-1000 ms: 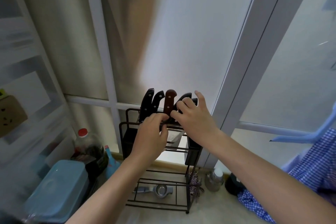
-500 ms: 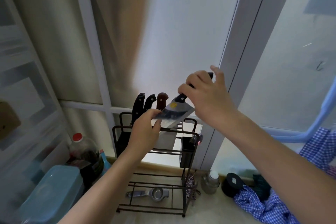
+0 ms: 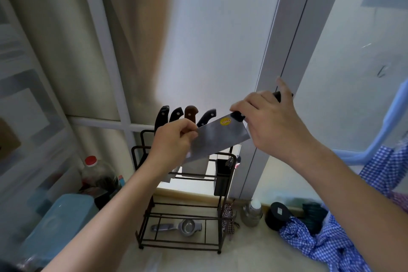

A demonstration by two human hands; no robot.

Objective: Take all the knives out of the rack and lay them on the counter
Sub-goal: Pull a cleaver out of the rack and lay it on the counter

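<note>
A dark wire knife rack (image 3: 223, 212) stands on the pale counter (image 3: 249, 258) against the window. Several knives remain in its top slots; three black handles (image 3: 162, 115) and one brown handle (image 3: 191, 112) stick up. A wide cleaver (image 3: 220, 137) with a yellow sticker is held level above the rack. My right hand (image 3: 271, 126) grips its black handle. My left hand (image 3: 174, 141) pinches the blade's far end between thumb and fingers.
A metal squeezer (image 3: 183, 226) lies on the rack's bottom shelf. A red-capped bottle (image 3: 97, 172) and a blue plastic box (image 3: 55, 225) sit at the left. A small steel jar (image 3: 251, 214), a black lid (image 3: 278, 214) and blue checked cloth (image 3: 326, 247) lie at the right.
The cleaver has come up out of the rack and now hangs clear above it. My right hand rose with the handle and my left moved onto the blade.
</note>
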